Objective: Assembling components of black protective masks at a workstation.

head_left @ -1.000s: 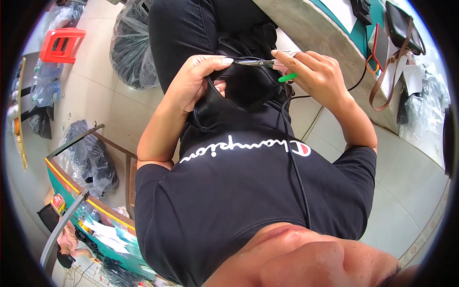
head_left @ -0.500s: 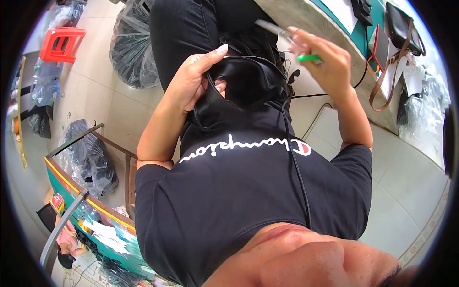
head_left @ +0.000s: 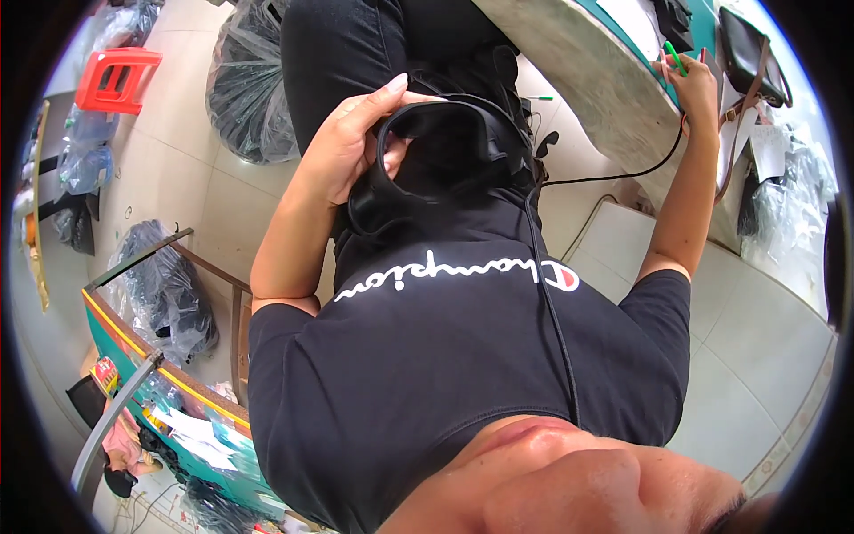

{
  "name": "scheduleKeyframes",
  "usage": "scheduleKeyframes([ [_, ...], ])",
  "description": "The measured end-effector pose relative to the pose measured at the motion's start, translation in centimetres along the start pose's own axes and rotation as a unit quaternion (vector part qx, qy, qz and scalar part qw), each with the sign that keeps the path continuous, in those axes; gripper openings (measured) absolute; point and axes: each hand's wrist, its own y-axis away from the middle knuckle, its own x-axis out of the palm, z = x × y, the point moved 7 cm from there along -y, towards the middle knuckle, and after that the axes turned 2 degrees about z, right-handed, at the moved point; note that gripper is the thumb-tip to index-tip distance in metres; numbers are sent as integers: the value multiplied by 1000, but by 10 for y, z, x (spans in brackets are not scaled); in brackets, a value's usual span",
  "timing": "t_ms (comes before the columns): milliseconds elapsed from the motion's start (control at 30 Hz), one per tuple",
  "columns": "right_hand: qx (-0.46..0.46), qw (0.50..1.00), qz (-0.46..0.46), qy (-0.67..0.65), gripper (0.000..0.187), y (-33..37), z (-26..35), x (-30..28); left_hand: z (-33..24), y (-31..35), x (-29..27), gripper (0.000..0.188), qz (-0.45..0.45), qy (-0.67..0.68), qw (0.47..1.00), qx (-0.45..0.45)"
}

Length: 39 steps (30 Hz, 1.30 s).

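My left hand (head_left: 356,133) is closed on the edge of a black, glossy, bag-like piece (head_left: 445,147). Its curved rim forms an open loop above my lap, and the thumb lies along the top. Further parts of it blend into my dark clothes. At the far right, my right hand (head_left: 696,89) is over the edge of a teal-topped table (head_left: 614,22), its fingers closed round a slim tool with a bright green end (head_left: 674,58). The fingers hide the rest of that tool.
A black cord (head_left: 614,178) runs from my chest to the table. On the table are a black bag with a brown strap (head_left: 756,67) and papers. Floor: a large bundle in clear plastic (head_left: 253,89), a red stool (head_left: 116,80), a thin green item (head_left: 539,98). Another person (head_left: 129,445) is lower left.
My right hand has moved from beside the black piece out to the table, carrying the green-ended tool. My left hand stays nearly in place, and the black piece's rim has shifted slightly.
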Motion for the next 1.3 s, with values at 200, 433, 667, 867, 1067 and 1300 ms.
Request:
scheduleKeyframes([
  [200,-91,980,-102,-145,37,30,59,-12,-25,10,-11,48,-40,-116,990,67],
  [433,-378,819,244,-355,65,162,237,31,-43,10,-38,50,-81,-105,987,95],
  [667,-404,845,145,-320,55,175,250,68,-52,-6,-91,46,-142,-201,963,110],
  [867,-369,838,117,-384,34,161,244,85,-79,41,-42,24,-245,-618,669,332],
  [1067,-187,806,204,-524,16,147,246,80,90,47,17,41,98,-55,980,-165],
  [1300,-189,717,199,-640,17,151,255,42,31,31,14,57,-80,-75,974,198],
])
